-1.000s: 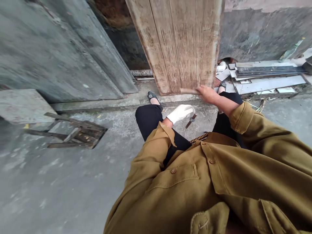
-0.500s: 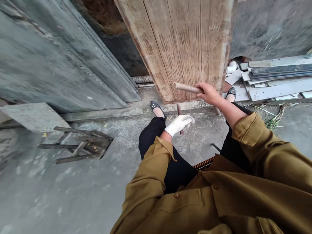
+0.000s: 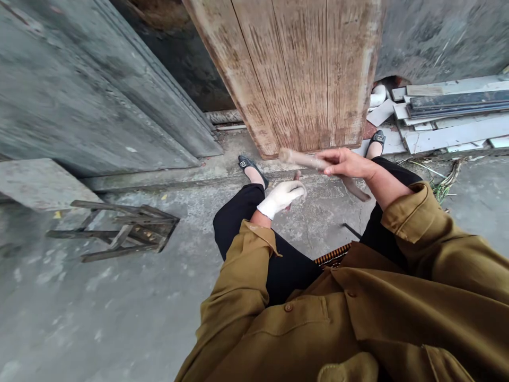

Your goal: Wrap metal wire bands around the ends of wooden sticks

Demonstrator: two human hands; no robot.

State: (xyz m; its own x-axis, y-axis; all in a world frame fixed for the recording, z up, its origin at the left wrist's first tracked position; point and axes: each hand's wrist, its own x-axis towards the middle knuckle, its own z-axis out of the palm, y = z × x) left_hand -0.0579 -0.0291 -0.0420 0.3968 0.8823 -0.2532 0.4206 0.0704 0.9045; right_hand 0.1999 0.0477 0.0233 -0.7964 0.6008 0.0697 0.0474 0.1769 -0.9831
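Observation:
My left hand [image 3: 280, 199], in a white glove, is closed around a short reddish-brown rod [image 3: 297, 175], whose ends show above and below the fingers. To its upper right, my bare right hand [image 3: 342, 162] grips a pale wooden stick [image 3: 300, 158], blurred by motion and pointing left above the gloved hand. Below the right wrist another brownish length [image 3: 356, 189] sticks out; I cannot tell whether it joins the stick. Just beyond both hands stands a wooden plank panel [image 3: 302, 79], its surface covered with short dark marks.
A small wooden stool [image 3: 123, 231] lies on its side on the concrete floor at left, by a flat board [image 3: 43, 183]. Grey panels [image 3: 99, 101] lean behind it. Stacked strips [image 3: 457, 116] and dry stalks [image 3: 445, 183] lie at right. My feet flank the panel's base.
The stick in my right hand has swung down slightly and blurred. My gloved hand has shifted a little left and up in view, still around the rod. The whole view has shifted slightly.

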